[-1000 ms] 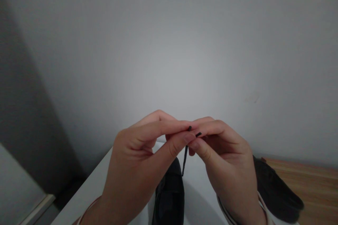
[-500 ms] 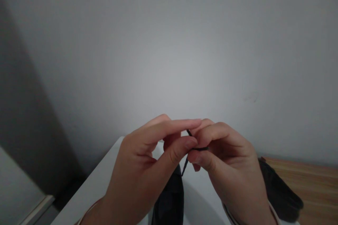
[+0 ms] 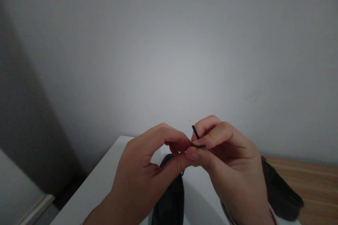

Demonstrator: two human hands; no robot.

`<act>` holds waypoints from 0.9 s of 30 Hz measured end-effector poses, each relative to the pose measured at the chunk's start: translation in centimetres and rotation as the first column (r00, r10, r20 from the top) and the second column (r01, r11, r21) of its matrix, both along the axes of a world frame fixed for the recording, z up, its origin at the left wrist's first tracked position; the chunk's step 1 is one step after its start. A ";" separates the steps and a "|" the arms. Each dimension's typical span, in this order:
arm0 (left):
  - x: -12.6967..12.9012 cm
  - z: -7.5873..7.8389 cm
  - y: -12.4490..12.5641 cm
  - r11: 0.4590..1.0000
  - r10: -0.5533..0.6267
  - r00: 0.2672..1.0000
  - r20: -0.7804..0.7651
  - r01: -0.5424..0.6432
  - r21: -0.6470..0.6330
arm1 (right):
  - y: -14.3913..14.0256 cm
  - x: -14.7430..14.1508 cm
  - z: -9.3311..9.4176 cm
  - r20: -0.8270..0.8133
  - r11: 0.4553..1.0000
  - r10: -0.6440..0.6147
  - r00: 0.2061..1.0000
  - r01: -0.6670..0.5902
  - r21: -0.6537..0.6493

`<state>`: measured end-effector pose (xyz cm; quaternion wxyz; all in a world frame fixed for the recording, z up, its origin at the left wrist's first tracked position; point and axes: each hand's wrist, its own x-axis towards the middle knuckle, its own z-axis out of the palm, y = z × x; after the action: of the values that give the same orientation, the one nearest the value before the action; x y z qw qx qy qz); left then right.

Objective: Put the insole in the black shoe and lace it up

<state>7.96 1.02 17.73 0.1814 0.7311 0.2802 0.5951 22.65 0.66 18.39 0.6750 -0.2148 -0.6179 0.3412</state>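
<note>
My left hand [image 3: 150,168] has its thumb and index finger closed at the fingertips of my right hand [image 3: 229,161]. Both hands pinch a thin black cord [image 3: 195,132]. One end pokes up above the right fingers and another short piece lies across the right thumb; the rest is hidden by the fingers. Beneath the hands a long black object with a rounded top [image 3: 170,200], perhaps a pouch, rests on a white surface [image 3: 97,179]. A small bit of cord shows at its right edge, just under the fingers.
A pale wall [image 3: 169,59] rises directly behind the white surface. To the right, a dark cloth-like item [image 3: 281,191] lies beside my right wrist, against a wood-grain surface [image 3: 319,190]. A white ledge [image 3: 37,209] is at the lower left.
My left index finger has bent down from stretched out over the right hand to a pinch. The cord's end now sticks up above the right fingers, and more of the black object's top shows.
</note>
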 end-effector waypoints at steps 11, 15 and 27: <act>-0.5 -1.7 1.1 0.990 -0.079 0.976 0.205 0.100 -0.094 | 1.2 1.6 -2.0 -0.002 1.000 0.006 1.000 -0.006 -0.018; -3.7 -4.7 4.8 0.935 -0.029 0.871 0.491 0.197 -0.295 | 3.6 5.2 -5.3 -0.232 0.977 -0.140 0.963 0.096 -0.193; -12.6 -20.2 10.3 0.739 0.442 0.714 0.543 0.052 -0.672 | 7.0 17.3 -20.8 -0.241 0.765 -0.551 0.799 0.368 -0.528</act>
<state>-4.64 11.32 -2.49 0.4402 0.3201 0.4625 0.6999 39.92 7.64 -2.38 0.7756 -0.4436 -0.3030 0.3315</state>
